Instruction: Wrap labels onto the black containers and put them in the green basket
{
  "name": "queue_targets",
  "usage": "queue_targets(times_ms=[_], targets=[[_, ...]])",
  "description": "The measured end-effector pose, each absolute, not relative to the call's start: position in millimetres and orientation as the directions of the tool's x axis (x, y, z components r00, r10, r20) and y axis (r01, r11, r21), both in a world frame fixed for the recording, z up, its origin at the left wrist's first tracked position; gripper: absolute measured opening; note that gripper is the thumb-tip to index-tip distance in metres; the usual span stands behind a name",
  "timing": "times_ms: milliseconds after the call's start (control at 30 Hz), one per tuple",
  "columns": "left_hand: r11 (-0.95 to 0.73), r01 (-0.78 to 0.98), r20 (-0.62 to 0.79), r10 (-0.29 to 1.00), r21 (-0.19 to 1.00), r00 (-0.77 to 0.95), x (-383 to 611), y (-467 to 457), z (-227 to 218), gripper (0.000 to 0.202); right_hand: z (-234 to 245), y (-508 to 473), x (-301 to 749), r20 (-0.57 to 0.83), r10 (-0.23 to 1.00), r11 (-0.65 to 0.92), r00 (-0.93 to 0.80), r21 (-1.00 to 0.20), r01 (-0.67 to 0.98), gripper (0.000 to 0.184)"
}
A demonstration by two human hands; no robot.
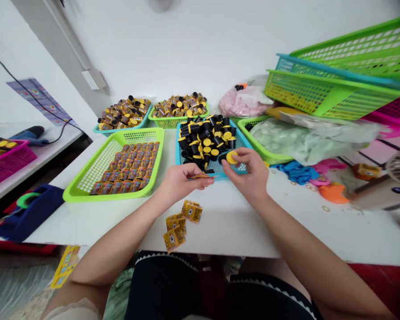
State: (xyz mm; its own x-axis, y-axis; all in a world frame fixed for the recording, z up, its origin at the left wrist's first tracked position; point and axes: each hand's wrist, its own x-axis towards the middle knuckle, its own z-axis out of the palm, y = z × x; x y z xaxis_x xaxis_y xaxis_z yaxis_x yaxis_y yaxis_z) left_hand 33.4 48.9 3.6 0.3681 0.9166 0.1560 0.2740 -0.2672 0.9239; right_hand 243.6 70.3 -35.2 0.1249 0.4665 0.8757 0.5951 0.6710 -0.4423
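Note:
My left hand [183, 182] pinches a small yellow-brown printed label [199, 176] between thumb and fingers, above the white table. To its right, my right hand [250, 173] grips a small black container with a yellow lid [232, 157], lid side up toward me. Just behind both hands stands a blue basket [220, 175] heaped with black, yellow-lidded containers [206, 138]. Several loose labels [175, 231] lie in small piles on the table below my left hand. A green basket [70, 194] on the left holds neat rows of labelled containers [130, 169].
Two more full baskets [178, 122] stand against the wall. Stacked green and blue baskets [320, 95] lean at the right above plastic bags [286, 138]. Balloon-like colored pieces [333, 193] and a fan [386, 182] are at the right; a blue tape dispenser [30, 213] sits left.

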Motion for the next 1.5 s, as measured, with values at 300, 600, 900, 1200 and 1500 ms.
queue_targets(times_ms=[300,600,900,1200,1500], targets=[[-0.425,0.309,0.203,0.808,0.851,0.553,25,48,-39,0.069,-31,56,233,0.512,0.852,0.516,-0.106,-0.856,0.014,0.029],[-0.512,0.344,0.286,0.797,0.787,0.532,25,43,-40,0.074,-31,52,235,0.403,0.893,0.404,-0.199,-0.914,-0.039,0.027],[-0.526,0.378,0.278,0.793,0.762,0.542,23,44,-41,0.078,-19,47,237,0.424,0.881,0.45,-0.21,-0.888,0.095,0.026],[-0.316,-0.095,0.318,0.797,0.944,0.513,32,39,-30,0.084,-22,51,238,0.613,0.715,0.674,-0.336,-0.732,0.097,0.03],[-0.251,-0.085,0.255,0.797,0.964,0.548,29,39,-26,0.091,-17,44,236,0.523,0.749,0.628,-0.408,-0.756,0.183,0.026]])
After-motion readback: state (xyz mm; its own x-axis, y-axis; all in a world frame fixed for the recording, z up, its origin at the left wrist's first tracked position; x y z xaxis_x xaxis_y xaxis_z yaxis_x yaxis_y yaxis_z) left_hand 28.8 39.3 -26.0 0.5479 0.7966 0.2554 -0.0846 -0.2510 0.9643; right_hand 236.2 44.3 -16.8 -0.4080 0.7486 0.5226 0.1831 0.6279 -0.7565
